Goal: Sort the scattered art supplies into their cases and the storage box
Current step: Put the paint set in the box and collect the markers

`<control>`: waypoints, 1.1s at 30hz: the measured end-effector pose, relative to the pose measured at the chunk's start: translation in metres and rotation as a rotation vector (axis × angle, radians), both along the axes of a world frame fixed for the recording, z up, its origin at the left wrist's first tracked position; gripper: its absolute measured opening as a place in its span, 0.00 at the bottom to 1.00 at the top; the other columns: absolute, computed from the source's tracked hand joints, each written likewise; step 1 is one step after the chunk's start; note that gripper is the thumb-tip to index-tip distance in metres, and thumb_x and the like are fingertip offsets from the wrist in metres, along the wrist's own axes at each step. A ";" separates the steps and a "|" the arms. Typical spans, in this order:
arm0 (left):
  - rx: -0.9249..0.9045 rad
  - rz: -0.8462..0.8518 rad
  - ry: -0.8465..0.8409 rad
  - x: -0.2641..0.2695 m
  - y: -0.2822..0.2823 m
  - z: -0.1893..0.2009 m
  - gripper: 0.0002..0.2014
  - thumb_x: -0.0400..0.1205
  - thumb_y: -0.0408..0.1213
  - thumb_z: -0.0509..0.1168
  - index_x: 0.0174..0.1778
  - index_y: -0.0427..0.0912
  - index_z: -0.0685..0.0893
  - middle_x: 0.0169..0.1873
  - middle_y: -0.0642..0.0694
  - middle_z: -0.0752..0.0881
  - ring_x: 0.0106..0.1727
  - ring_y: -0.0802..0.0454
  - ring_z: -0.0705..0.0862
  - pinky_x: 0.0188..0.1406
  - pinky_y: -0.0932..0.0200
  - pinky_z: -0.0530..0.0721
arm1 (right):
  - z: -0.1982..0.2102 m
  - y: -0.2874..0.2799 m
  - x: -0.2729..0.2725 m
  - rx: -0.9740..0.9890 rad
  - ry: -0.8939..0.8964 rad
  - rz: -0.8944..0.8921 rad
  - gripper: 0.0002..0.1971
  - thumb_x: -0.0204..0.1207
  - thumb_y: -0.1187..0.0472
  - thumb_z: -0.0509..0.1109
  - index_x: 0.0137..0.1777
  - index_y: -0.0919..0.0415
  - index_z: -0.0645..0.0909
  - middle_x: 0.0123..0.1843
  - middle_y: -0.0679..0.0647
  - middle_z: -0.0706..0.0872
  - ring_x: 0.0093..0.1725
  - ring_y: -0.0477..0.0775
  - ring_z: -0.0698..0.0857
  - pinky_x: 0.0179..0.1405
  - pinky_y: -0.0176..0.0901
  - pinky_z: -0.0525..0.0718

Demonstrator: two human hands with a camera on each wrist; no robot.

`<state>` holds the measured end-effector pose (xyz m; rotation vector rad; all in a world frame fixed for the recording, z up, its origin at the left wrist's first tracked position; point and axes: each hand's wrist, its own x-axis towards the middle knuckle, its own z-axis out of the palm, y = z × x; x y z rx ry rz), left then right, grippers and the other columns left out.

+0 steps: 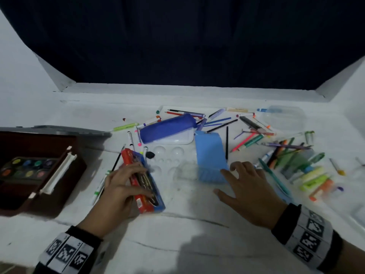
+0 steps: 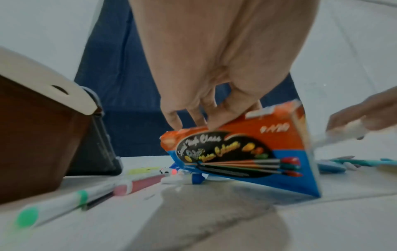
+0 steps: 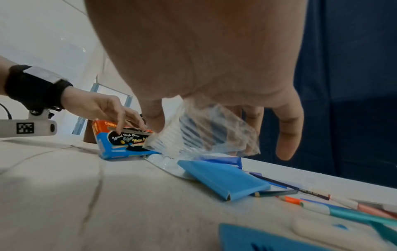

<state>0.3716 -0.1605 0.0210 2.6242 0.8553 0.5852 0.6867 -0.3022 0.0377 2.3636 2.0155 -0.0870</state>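
Observation:
My left hand point(image 1: 138, 180) grips a red and blue water colour box point(image 1: 147, 204), tilted up on its long edge on the white table. In the left wrist view the fingers point(image 2: 199, 118) curl over the top edge of the box point(image 2: 247, 152). My right hand point(image 1: 227, 178) is at the near end of a flat blue case point(image 1: 208, 153). The right wrist view shows this hand point(image 3: 214, 135) pinching a clear ribbed plastic tray point(image 3: 206, 134) just above the blue case point(image 3: 223, 178). A brown storage box point(image 1: 59, 175) at the left holds a paint set point(image 1: 29, 167).
A violet pencil pouch point(image 1: 167, 127) lies behind a white palette with round wells point(image 1: 169, 155). Several markers and pencils point(image 1: 296, 165) are scattered to the right and at the back. A clear case point(image 1: 284, 117) lies at the back right. More markers point(image 2: 64, 202) lie beside the storage box.

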 end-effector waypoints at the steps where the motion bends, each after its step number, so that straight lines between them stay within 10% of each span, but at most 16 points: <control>1: -0.045 0.016 -0.026 -0.005 -0.005 -0.003 0.22 0.68 0.39 0.57 0.45 0.61 0.93 0.69 0.48 0.80 0.76 0.54 0.73 0.71 0.49 0.71 | -0.001 -0.008 0.000 -0.017 0.002 0.008 0.35 0.77 0.29 0.49 0.67 0.54 0.80 0.62 0.58 0.80 0.62 0.63 0.79 0.53 0.61 0.82; 6: -0.321 0.109 -0.021 -0.021 -0.028 -0.018 0.34 0.71 0.14 0.59 0.52 0.62 0.88 0.71 0.51 0.74 0.75 0.62 0.72 0.71 0.75 0.67 | -0.014 -0.031 0.002 -0.150 0.043 0.109 0.43 0.71 0.27 0.42 0.79 0.52 0.69 0.80 0.59 0.66 0.81 0.61 0.64 0.77 0.66 0.66; 9: -0.319 0.204 0.110 -0.007 -0.041 -0.019 0.16 0.85 0.51 0.58 0.69 0.70 0.76 0.75 0.52 0.67 0.77 0.50 0.69 0.76 0.55 0.71 | -0.015 -0.033 -0.001 -0.128 0.060 0.162 0.44 0.71 0.26 0.41 0.78 0.53 0.70 0.84 0.59 0.61 0.85 0.58 0.57 0.83 0.69 0.52; 13: -0.360 0.274 0.451 0.016 -0.045 -0.020 0.31 0.75 0.78 0.41 0.76 0.83 0.60 0.86 0.50 0.50 0.87 0.47 0.48 0.76 0.35 0.69 | -0.015 -0.027 -0.008 -0.156 0.124 0.203 0.35 0.79 0.30 0.54 0.80 0.51 0.65 0.86 0.55 0.57 0.85 0.53 0.56 0.85 0.63 0.43; 18: -0.356 0.234 0.414 0.010 -0.042 -0.018 0.38 0.69 0.83 0.41 0.53 0.63 0.85 0.68 0.56 0.68 0.71 0.53 0.72 0.63 0.46 0.81 | -0.014 -0.024 -0.013 -0.231 0.286 0.205 0.34 0.80 0.36 0.63 0.82 0.48 0.62 0.83 0.46 0.62 0.80 0.48 0.66 0.80 0.44 0.57; 23: -0.288 0.207 0.247 -0.025 -0.037 -0.017 0.17 0.75 0.65 0.65 0.34 0.55 0.84 0.43 0.61 0.81 0.46 0.63 0.82 0.45 0.62 0.78 | -0.015 -0.025 -0.007 -0.237 0.341 0.212 0.35 0.79 0.40 0.67 0.83 0.47 0.59 0.82 0.45 0.65 0.78 0.48 0.68 0.77 0.41 0.65; 28: -0.238 0.329 0.181 -0.033 -0.040 -0.008 0.22 0.69 0.71 0.64 0.46 0.58 0.81 0.47 0.58 0.78 0.48 0.62 0.80 0.45 0.69 0.76 | -0.013 -0.019 -0.007 -0.244 0.386 0.234 0.39 0.78 0.41 0.69 0.84 0.48 0.55 0.80 0.46 0.65 0.76 0.49 0.69 0.75 0.45 0.69; 33: -0.283 0.461 0.315 -0.013 -0.037 -0.007 0.36 0.72 0.73 0.63 0.73 0.61 0.69 0.69 0.49 0.67 0.69 0.48 0.71 0.68 0.50 0.79 | -0.017 -0.002 -0.014 -0.228 0.305 0.299 0.38 0.79 0.40 0.67 0.84 0.50 0.57 0.80 0.48 0.65 0.78 0.49 0.65 0.76 0.43 0.67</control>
